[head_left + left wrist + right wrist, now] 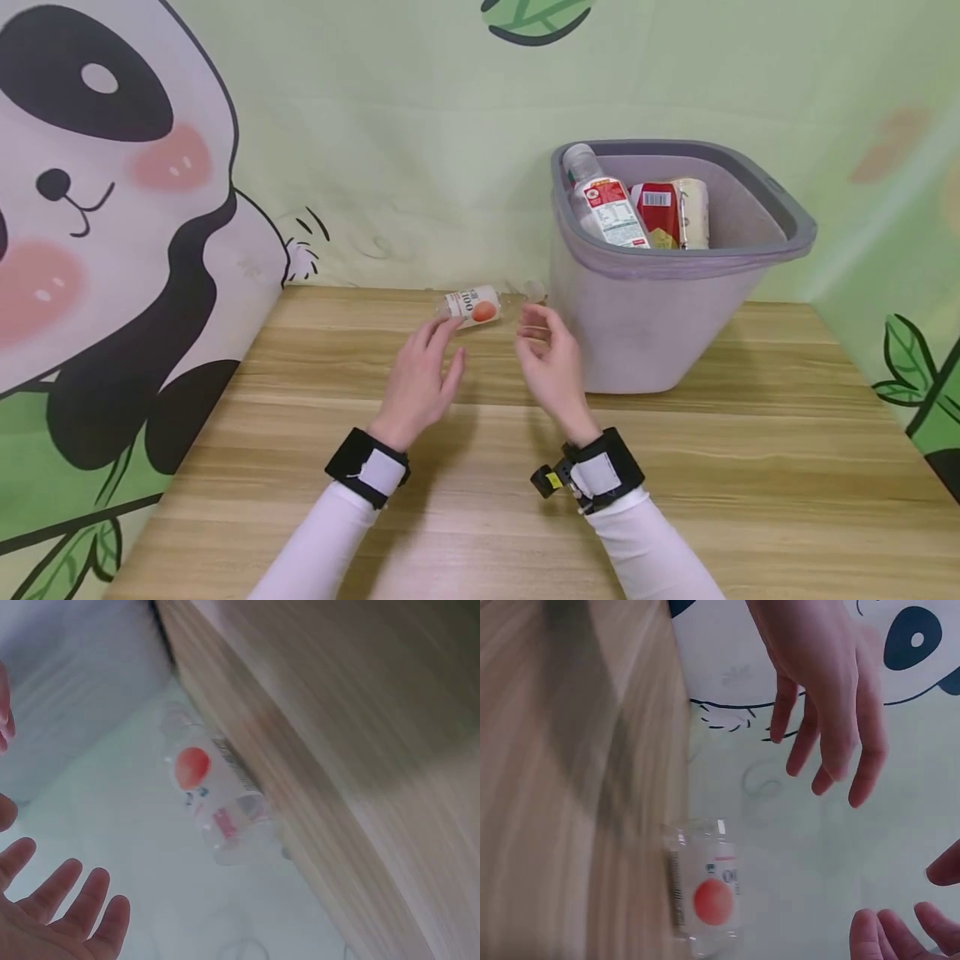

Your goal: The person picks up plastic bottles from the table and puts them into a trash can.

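A clear plastic bottle (474, 305) with a white label and an orange fruit picture lies on its side at the back of the table, against the wall. My left hand (422, 375) is just in front of its base end, fingers spread and relaxed, holding nothing. Near its neck end, my right hand (551, 362) hovers beside the bin with loosely bent fingers, likewise holding nothing. In the left wrist view the bottle (210, 791) shows apart from the left fingers (90, 900). The right wrist view has the bottle (709, 889) below the left hand (821, 690).
A grey-lilac bin (637, 325) stands at the back right of the wooden table (480, 517). Inside it are another clear bottle (606, 204) with a red and white label and a red package (660, 215). A panda-printed cloth (420, 125) hangs behind.
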Demonstrator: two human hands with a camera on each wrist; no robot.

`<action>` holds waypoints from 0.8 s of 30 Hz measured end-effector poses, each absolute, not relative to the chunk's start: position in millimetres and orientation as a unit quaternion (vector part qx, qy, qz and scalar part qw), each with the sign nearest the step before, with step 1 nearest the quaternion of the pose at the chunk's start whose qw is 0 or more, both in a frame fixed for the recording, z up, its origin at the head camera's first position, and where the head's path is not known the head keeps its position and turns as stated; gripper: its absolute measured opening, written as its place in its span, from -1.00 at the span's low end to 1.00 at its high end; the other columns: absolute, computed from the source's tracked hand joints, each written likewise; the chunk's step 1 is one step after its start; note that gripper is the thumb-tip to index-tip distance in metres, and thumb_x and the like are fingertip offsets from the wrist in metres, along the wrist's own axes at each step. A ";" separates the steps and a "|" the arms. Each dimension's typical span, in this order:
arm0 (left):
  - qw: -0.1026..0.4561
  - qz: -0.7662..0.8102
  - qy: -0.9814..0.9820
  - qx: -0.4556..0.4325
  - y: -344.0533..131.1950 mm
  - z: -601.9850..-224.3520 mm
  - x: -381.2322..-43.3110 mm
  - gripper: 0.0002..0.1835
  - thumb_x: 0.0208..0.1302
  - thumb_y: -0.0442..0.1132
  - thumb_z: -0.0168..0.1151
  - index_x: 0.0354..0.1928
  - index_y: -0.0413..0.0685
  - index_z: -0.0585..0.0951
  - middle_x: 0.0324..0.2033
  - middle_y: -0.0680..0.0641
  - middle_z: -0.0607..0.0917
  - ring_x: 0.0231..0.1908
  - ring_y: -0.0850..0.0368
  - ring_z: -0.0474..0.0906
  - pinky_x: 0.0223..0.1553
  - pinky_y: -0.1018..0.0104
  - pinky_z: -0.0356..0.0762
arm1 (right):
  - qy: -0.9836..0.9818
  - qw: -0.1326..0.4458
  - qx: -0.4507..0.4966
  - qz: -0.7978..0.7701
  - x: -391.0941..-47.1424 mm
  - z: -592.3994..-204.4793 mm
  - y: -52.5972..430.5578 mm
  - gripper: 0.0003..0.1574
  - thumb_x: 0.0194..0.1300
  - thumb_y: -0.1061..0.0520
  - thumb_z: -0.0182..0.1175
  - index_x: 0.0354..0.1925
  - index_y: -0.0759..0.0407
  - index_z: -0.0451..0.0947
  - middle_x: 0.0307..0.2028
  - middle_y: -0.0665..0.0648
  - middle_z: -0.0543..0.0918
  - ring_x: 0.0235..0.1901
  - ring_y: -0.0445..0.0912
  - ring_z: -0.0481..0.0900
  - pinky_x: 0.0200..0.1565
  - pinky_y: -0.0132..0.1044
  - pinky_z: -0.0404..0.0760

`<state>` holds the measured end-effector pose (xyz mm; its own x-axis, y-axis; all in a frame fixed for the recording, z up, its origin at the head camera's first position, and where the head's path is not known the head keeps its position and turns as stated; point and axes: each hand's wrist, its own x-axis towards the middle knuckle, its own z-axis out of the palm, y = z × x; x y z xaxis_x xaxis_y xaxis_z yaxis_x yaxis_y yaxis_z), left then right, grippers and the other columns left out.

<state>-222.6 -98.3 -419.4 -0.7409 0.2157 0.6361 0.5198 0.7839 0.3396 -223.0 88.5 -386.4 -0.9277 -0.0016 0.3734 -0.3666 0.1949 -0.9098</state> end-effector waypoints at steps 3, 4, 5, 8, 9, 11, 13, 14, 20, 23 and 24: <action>0.282 -0.240 -0.907 -0.200 -101.0 -423.5 -230.8 -0.56 0.31 -0.22 0.05 0.21 -0.16 0.42 0.12 -0.27 0.48 0.09 -0.19 0.41 0.09 -0.10 0.40 | -0.764 0.122 0.100 0.625 -224.7 -395.0 86.2 -0.45 0.17 0.37 0.05 0.16 0.24 0.37 0.00 0.26 0.50 -0.01 0.12 0.52 0.02 -0.05 0.55; 0.277 -0.235 -0.910 -0.199 -101.9 -424.5 -233.3 -0.56 0.31 -0.22 0.06 0.21 -0.16 0.41 0.12 -0.27 0.47 0.09 -0.19 0.41 0.09 -0.10 0.40 | -0.764 0.115 0.093 0.628 -225.4 -397.2 85.4 -0.43 0.16 0.36 0.05 0.18 0.24 0.35 0.01 0.26 0.49 0.01 0.13 0.51 0.04 -0.05 0.54; 0.271 -0.230 -0.914 -0.198 -102.7 -425.2 -235.4 -0.56 0.31 -0.21 0.05 0.22 -0.16 0.41 0.12 -0.26 0.48 0.08 -0.19 0.40 0.09 -0.10 0.40 | -0.762 0.108 0.086 0.632 -226.0 -399.2 84.7 -0.41 0.15 0.36 0.05 0.19 0.24 0.34 0.02 0.25 0.49 0.02 0.14 0.50 0.05 -0.04 0.53; 0.255 -0.215 -0.922 -0.195 -104.8 -426.7 -241.3 -0.55 0.32 -0.20 0.03 0.23 -0.15 0.40 0.11 -0.25 0.47 0.08 -0.20 0.40 0.10 -0.09 0.39 | -0.755 0.089 0.067 0.646 -226.9 -403.2 82.4 -0.38 0.16 0.35 0.04 0.23 0.23 0.31 0.05 0.25 0.46 0.05 0.15 0.48 0.08 -0.06 0.50; 0.251 -0.209 -0.925 -0.195 -105.4 -427.2 -243.0 -0.55 0.33 -0.19 0.02 0.23 -0.16 0.40 0.11 -0.25 0.47 0.07 -0.20 0.41 0.10 -0.08 0.39 | -0.751 0.083 0.062 0.652 -227.5 -404.8 82.0 -0.37 0.17 0.35 0.04 0.24 0.24 0.29 0.07 0.28 0.45 0.06 0.17 0.47 0.09 -0.04 0.50; 0.245 -0.197 -0.929 -0.194 -106.9 -428.5 -246.4 -0.55 0.34 -0.18 0.01 0.23 -0.15 0.40 0.11 -0.25 0.47 0.07 -0.20 0.41 0.10 -0.09 0.40 | -0.746 0.071 0.053 0.660 -228.4 -407.8 80.9 -0.36 0.19 0.34 0.05 0.26 0.25 0.28 0.09 0.31 0.44 0.08 0.18 0.46 0.10 -0.03 0.48; 0.241 -0.184 -0.933 -0.193 -108.2 -429.6 -249.4 -0.55 0.33 -0.18 0.02 0.23 -0.15 0.40 0.11 -0.25 0.47 0.06 -0.22 0.42 0.08 -0.10 0.41 | -0.741 0.056 0.041 0.668 -229.0 -411.2 80.1 -0.36 0.21 0.32 0.05 0.28 0.24 0.26 0.11 0.32 0.44 0.07 0.17 0.46 0.09 -0.03 0.48; 0.239 -0.181 -0.934 -0.193 -108.7 -430.0 -250.9 -0.55 0.32 -0.19 0.03 0.22 -0.15 0.40 0.11 -0.25 0.47 0.06 -0.22 0.41 0.08 -0.10 0.41 | -0.737 0.050 0.037 0.673 -229.2 -412.7 79.7 -0.35 0.22 0.32 0.05 0.29 0.24 0.25 0.12 0.33 0.43 0.07 0.18 0.45 0.09 -0.02 0.47; 0.217 -0.156 -0.945 -0.188 -110.7 -431.1 -260.4 -0.53 0.29 -0.21 0.07 0.24 -0.12 0.40 0.13 -0.26 0.46 0.09 -0.23 0.39 0.10 -0.11 0.39 | -0.683 -0.003 -0.001 0.730 -230.3 -418.5 76.1 -0.30 0.19 0.33 0.02 0.32 0.25 0.20 0.15 0.32 0.38 0.08 0.17 0.42 0.14 0.00 0.45; 0.206 -0.146 -0.950 -0.186 -111.4 -430.7 -266.5 -0.52 0.30 -0.21 0.06 0.25 -0.11 0.38 0.17 -0.27 0.44 0.11 -0.24 0.37 0.08 -0.14 0.39 | -0.657 -0.023 -0.015 0.753 -231.0 -419.2 74.2 -0.31 0.21 0.32 0.04 0.32 0.25 0.19 0.14 0.30 0.36 0.09 0.15 0.40 0.17 -0.01 0.43; 0.202 -0.143 -0.951 -0.185 -111.6 -430.5 -268.8 -0.52 0.30 -0.20 0.06 0.26 -0.10 0.38 0.18 -0.27 0.43 0.11 -0.25 0.37 0.07 -0.15 0.39 | -0.651 -0.028 -0.017 0.758 -231.2 -419.3 73.6 -0.32 0.22 0.32 0.04 0.31 0.24 0.18 0.14 0.29 0.36 0.10 0.15 0.40 0.18 -0.01 0.43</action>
<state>-268.8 -111.6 -430.5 -0.8499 0.2946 0.4368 0.4099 0.8906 0.1970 -231.2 73.6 -419.3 -0.9979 -0.0195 -0.0620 0.0643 -0.1512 -0.9864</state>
